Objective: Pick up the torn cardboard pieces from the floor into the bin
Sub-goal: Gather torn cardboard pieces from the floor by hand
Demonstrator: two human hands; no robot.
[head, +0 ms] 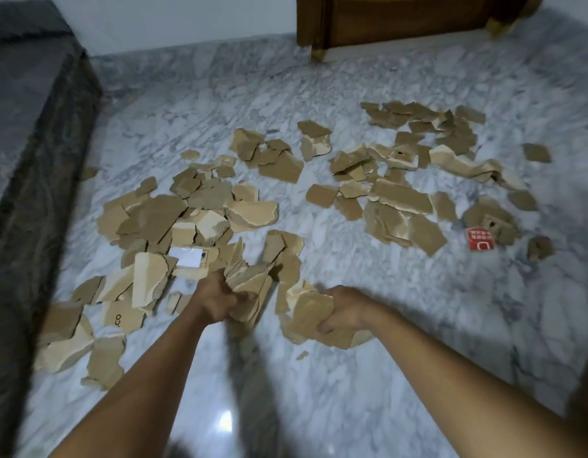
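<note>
Gathering step under way. Left hand [220, 300] has its grip curled round a sheaf [249, 280] of torn pieces held on edge, low over the floor [484, 309]. Right hand [344, 309] has its grip wrapped round a second wad [311, 320], flatter and fanned out, thumb over the top. Both loads look clear of the floor or barely touching it; blur makes it hard to tell.

Most of the torn cardboard pieces [154, 219] lie on the marble: a dense heap near the left hand, one piece with a white label [188, 256], and a looser spread [401, 196] well apart to the right, with a red printed scrap [481, 239] at its edge. A grey bed edge [38, 160] runs along the left; a wooden cabinet [401, 18] stands at the far wall.

The bin is not in view. Judgement: early in the task, with two handfuls up and the bulk left. The next move calls for carrying both loads to the bin, wherever it stands, with the grips kept tight. The right wad looks loose at its lower edge and may shed pieces. Many more trips seem likely.
</note>
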